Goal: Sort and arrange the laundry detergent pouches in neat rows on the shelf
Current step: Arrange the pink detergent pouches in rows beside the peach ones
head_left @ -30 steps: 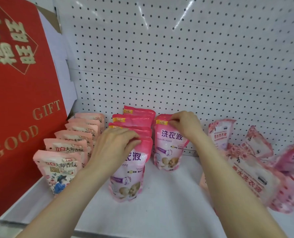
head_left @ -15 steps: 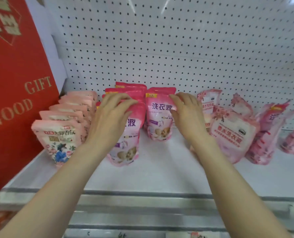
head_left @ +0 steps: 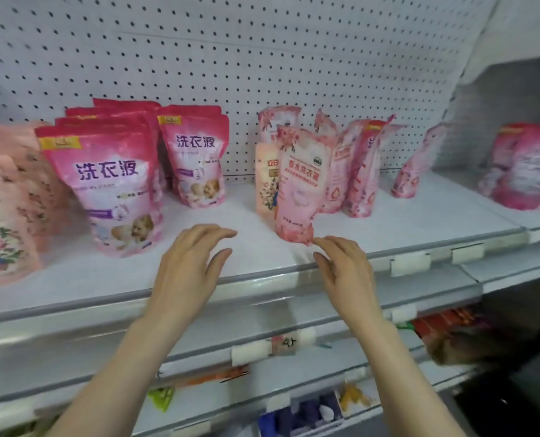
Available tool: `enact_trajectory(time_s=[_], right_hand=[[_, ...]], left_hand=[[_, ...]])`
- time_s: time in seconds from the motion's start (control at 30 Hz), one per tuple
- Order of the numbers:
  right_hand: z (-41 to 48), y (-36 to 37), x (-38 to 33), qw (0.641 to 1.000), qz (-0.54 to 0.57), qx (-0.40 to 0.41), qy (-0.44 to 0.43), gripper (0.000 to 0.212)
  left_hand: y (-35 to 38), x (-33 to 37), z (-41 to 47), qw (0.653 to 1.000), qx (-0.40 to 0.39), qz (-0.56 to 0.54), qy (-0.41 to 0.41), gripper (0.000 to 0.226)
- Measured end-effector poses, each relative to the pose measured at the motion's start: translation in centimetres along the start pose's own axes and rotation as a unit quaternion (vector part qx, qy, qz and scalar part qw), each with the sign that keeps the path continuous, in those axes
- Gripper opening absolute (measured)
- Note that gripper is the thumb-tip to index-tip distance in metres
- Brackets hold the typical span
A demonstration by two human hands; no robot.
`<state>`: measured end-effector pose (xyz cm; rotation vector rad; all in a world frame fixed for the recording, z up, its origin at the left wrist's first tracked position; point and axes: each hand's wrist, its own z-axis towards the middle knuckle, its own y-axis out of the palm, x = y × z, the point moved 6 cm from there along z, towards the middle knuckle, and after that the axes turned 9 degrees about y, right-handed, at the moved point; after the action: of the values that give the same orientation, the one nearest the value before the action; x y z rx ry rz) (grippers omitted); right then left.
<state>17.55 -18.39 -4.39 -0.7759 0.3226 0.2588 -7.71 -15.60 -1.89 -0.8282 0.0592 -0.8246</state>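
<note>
Neither hand carries anything. The left hand (head_left: 193, 263) hovers over the front of the shelf (head_left: 420, 228) with fingers spread and loosely bent. The right hand (head_left: 347, 272) is just as wide, its forefinger reaching to the bottom corner of a pale pink pouch (head_left: 300, 184) (whether it actually touches, I cannot tell). That pouch is the likeliest trouble: it stands tilted near the shelf's front lip, apart from any row. A poke low at its foot, rather than a hold round its body, would probably swing it over — forward off the edge, or back into the loose cluster of pale pouches (head_left: 357, 168) leaning at odd angles behind it, which could then go down one after another. A peach pouch (head_left: 265, 184) sits just behind it, well apart from the peach row (head_left: 6, 200) at the far left. Drawing it out past its neighbours risks the same toppling. The two rows of dark pink pouches (head_left: 104, 184) (head_left: 196, 159) stand upright against the pegboard (head_left: 262, 58), but the front one is near the left hand, and a careless sweep of the forearm could knock it askew. The pouches look soft and liquid-filled, so one gripped by its top seam alone may sag and slip.
</note>
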Motion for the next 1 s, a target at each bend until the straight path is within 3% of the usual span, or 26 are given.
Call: enact_trajectory(time_s=[0.23,0.43,0.57,0.73,0.83,0.93,1.0], right_hand=[[3.8,-3.3,10.7,0.993,0.026,0.027,0.114,0.028],[13.4,-4.1,19.6,0.988,0.091,-0.005,0.125,0.036],[21.5,-4.4,22.4,0.990,0.109,-0.025,0.082,0.048],[30.6,-3.5,20.9,0.994,0.075,-0.070,-0.025,0.067],[33.3,-1.3,19.5,0.986,0.005,-0.145,-0.087,0.055],[34.5,-1.4,19.4,0.989,-0.052,-0.096,-0.102,0.026],[34.7,-2.1,19.5,0.988,-0.093,-0.064,-0.109,0.018]], left_hand=[[5.7,5.8,3.8,0.999,-0.017,-0.017,0.025,0.026],[12.3,12.4,8.7,0.999,0.010,-0.034,0.033,0.025],[17.1,15.2,12.5,1.000,-0.003,-0.021,0.018,0.032],[21.3,16.2,16.5,0.998,0.012,0.013,-0.054,0.046],[22.7,16.1,18.2,0.994,0.033,0.000,-0.102,0.055],[23.8,15.7,19.2,0.983,0.068,-0.055,-0.163,0.059],[24.2,15.5,19.7,0.974,0.093,-0.068,-0.195,0.059]])
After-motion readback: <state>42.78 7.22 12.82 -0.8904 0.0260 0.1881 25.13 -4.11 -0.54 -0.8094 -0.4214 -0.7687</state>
